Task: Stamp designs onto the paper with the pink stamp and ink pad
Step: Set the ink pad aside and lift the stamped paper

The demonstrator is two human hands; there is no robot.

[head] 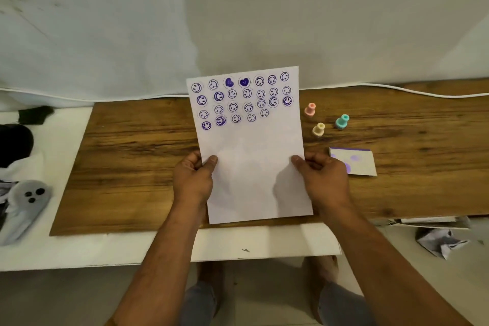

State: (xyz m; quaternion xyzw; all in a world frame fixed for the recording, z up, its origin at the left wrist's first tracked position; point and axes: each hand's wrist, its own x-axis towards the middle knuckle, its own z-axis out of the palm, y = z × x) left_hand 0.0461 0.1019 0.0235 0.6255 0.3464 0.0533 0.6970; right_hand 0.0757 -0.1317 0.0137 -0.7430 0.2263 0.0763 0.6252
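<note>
A white sheet of paper [251, 167] is held tilted up over the wooden board [132, 161]; its upper half carries several rows of purple smiley prints and two solid hearts. My left hand [194, 180] pinches its left edge and my right hand [322, 180] pinches its right edge, thumbs on the front. The pink stamp [310, 110] stands upright on the board to the right of the paper, untouched. The ink pad [353, 161], a white rectangle with purple blotches, lies near my right hand.
A cream stamp [318, 130] and a teal stamp [342, 122] stand beside the pink one. A white cable [397, 90] runs along the board's far edge. A grey soft toy [26, 201] and dark items lie left; crumpled paper [442, 241] lies at right.
</note>
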